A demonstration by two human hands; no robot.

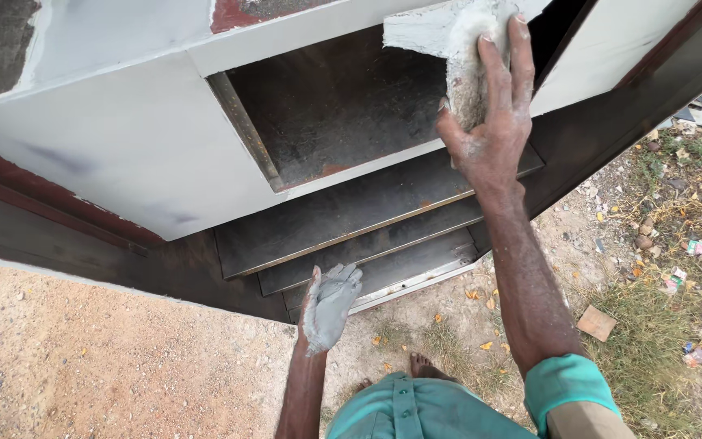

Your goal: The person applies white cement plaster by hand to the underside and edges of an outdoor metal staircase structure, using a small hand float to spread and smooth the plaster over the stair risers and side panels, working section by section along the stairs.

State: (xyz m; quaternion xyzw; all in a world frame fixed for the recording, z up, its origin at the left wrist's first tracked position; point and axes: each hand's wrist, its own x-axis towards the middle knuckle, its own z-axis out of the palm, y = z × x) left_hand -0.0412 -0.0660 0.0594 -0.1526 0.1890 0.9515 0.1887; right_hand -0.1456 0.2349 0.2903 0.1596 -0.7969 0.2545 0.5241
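1. Nearest me, below, I see my teal shirt [416, 410] and a bare foot [426, 367] on sandy ground [83, 358] with sparse grass and yellow leaves.
2. My left hand [328, 307] hangs low, coated in grey paste; its fingers [343, 280] lie together, nearly straight, holding nothing, just in front of the lowest metal ledge [400, 272].
3. Above it, dark metal steps [343, 215] climb in tiers toward a rusty recess [335, 106] in the white-painted cabinet [140, 138].
4. My right hand [493, 134] reaches up; its fingers [501, 69] are curled around a grey crumpled sheet [448, 41], pressing it against the recess's upper right corner.
5. The cabinet's white edge juts out on the left, with a red-brown frame [10, 175] behind it.
6. To the right lies open ground [660, 260] strewn with litter, pebbles and a small brown block [596, 323], well apart from both hands.
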